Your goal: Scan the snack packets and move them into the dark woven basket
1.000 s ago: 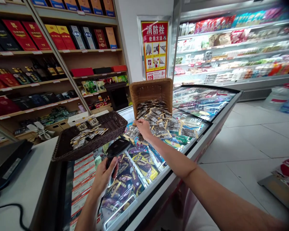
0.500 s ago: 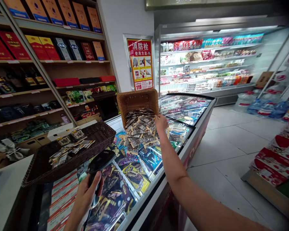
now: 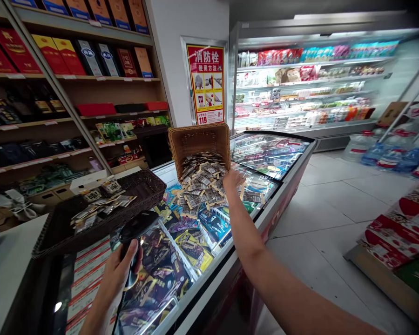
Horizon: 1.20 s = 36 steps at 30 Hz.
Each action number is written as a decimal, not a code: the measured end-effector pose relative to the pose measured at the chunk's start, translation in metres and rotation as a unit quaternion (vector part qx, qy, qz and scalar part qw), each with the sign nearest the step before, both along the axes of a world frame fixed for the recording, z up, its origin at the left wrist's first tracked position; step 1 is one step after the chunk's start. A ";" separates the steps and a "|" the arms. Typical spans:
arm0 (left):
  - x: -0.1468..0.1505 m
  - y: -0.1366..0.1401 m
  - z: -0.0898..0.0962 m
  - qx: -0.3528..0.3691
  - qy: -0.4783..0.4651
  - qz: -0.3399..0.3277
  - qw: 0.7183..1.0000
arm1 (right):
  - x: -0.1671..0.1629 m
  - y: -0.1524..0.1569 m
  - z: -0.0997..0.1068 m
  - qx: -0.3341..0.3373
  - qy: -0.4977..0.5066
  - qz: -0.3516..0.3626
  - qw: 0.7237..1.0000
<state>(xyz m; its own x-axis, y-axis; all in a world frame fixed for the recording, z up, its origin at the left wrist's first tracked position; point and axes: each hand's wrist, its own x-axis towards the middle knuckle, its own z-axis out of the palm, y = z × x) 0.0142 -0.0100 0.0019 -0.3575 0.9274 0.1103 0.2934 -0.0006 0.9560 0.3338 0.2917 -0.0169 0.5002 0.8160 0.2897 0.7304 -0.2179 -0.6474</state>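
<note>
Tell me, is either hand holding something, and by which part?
The left hand grips the black scanner by its handle; whether the right hand holds anything cannot be told.

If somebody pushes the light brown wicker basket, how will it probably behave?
The light brown wicker basket looks fairly stiff, as its woven walls hold their shape. Its roughly rectangular rim suggests it would slide or tip rather than roll. The small packets heaped in its mouth would likely spill further over the chest freezer, where some already lie.
</note>
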 end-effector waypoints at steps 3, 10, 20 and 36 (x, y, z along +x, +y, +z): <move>-0.002 -0.002 0.003 0.009 -0.013 0.014 1.000 | -0.007 -0.008 0.007 0.005 0.010 -0.017 1.000; -0.004 -0.003 0.011 0.022 -0.065 0.040 0.997 | -0.036 -0.029 0.021 0.080 -0.038 0.035 0.995; -0.017 0.001 0.000 0.092 -0.134 0.180 0.970 | -0.209 -0.103 0.046 0.115 -0.172 0.429 0.879; -0.047 -0.007 -0.008 0.105 -0.138 0.338 0.925 | -0.452 -0.080 0.050 -0.045 -0.236 0.541 0.806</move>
<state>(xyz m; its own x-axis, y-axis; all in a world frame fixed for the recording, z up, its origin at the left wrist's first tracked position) -0.0332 -0.0165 -0.0060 -0.8894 0.4500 0.0799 0.0388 -0.1000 0.9942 -0.1185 0.2112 0.0333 -0.6671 0.7286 0.1552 0.6842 0.6816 -0.2594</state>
